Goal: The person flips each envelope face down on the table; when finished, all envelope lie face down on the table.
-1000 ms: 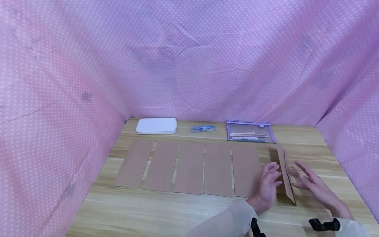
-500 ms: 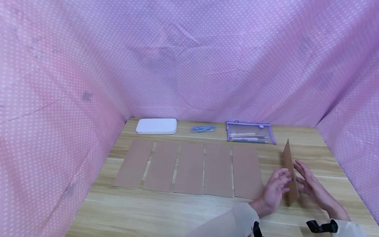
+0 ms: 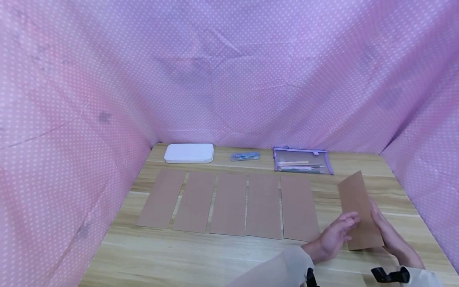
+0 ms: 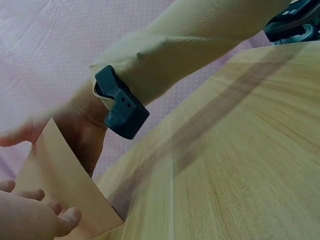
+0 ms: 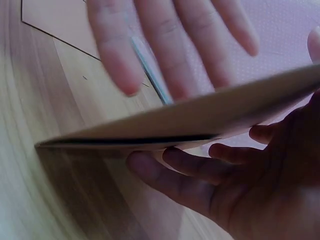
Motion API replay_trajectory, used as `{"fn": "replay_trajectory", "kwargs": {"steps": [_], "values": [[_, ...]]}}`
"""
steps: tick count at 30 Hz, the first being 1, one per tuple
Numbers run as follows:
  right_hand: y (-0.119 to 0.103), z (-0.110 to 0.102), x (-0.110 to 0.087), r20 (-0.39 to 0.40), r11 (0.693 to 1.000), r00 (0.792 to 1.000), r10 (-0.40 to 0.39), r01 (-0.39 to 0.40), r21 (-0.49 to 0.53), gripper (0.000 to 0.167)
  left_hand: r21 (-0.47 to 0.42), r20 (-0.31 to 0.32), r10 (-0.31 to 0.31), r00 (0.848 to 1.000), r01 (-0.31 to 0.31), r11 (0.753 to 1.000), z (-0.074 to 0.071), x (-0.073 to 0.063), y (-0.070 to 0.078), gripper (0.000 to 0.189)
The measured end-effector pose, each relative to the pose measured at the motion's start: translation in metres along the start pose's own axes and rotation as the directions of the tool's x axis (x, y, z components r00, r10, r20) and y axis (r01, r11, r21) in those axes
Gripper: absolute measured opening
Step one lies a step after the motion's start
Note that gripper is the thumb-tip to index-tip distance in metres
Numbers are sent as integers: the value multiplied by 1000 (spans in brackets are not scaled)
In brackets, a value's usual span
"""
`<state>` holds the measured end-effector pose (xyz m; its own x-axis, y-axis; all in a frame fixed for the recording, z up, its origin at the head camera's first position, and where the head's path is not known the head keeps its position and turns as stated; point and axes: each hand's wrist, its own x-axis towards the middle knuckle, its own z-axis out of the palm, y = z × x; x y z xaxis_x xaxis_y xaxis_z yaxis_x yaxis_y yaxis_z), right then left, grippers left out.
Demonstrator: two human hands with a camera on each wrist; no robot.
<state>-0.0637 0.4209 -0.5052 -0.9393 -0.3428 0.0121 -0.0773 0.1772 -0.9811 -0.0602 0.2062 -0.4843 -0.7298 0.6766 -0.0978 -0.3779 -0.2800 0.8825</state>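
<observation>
A brown kraft card (image 3: pixel 356 195) stands tilted at the right of the table, its broad face turned to the left. In the right wrist view a dark slit runs along an edge of this card (image 5: pixel 175 117), as between two layers. Behind it, my right hand (image 3: pixel 394 239) supports it with outstretched fingers along the back, the thumb reaching past the edge. My left hand (image 3: pixel 335 237) is in front, loosely spread fingers right at the face. Five-sided views aside, several flat brown cards (image 3: pixel 229 204) lie in a row to the left.
Along the back of the wooden table (image 3: pixel 172 255) lie a white flat case (image 3: pixel 189 152), a small clear blue box (image 3: pixel 245 156) and a purple-edged mesh zip pouch (image 3: pixel 303 161) of pens. Pink dotted cloth (image 3: pixel 229 79) hangs behind and at both sides.
The card, nearly edge-on before, has moved slightly right and leaned over, so its broad face shows. Both hands followed it right; the flat row stays put.
</observation>
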Motion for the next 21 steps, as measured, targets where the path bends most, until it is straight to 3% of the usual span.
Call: {"fn": "replay_trajectory", "kwargs": {"steps": [4, 11, 16, 21], "values": [[-2, -2, -1, -36, 998, 997, 62, -63, -29, 54, 13, -8, -20, 1000, 20, 1000, -4, 1, -5, 61], [-4, 3, 0, -111, 998, 992, 54, -55, -10, 57, 14, -68, -80, 994, 81, 997, -11, 4, -14, 62], [-10, 6, 1, -185, 988, 982, 33, -61, -145, 59, 11, -72, -89, 993, 90, 996, -14, 5, -18, 62], [-17, 6, 2, -246, 924, 969, 34, -124, -363, 68, 18, -71, -91, 993, 92, 996, -15, 5, -19, 61]]}}
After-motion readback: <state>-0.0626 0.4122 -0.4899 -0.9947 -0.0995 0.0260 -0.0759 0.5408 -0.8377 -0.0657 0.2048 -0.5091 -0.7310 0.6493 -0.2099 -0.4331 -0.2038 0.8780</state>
